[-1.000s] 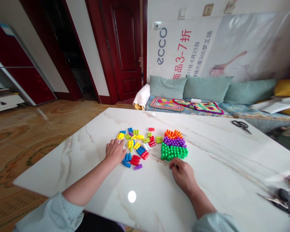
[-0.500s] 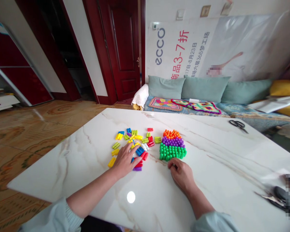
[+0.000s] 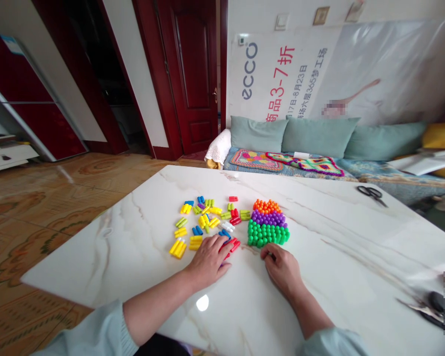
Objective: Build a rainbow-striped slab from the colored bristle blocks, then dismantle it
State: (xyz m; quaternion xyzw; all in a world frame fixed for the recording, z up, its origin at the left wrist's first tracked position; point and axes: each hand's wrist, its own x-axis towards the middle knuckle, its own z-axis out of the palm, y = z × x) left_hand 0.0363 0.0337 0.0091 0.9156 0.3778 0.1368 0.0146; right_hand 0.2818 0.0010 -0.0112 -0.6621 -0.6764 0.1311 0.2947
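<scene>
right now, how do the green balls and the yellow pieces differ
Shape: the green balls look round, while the yellow pieces are tube-like.
Layout: the green balls sit packed in one block; the yellow pieces lie in several separate clusters.
Place: the green balls are just beyond the right hand, whereas the yellow pieces are nearer the left hand.
Both lie on the white table.

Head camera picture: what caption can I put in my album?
Left hand over red pieces, right hand beside green balls.
</scene>
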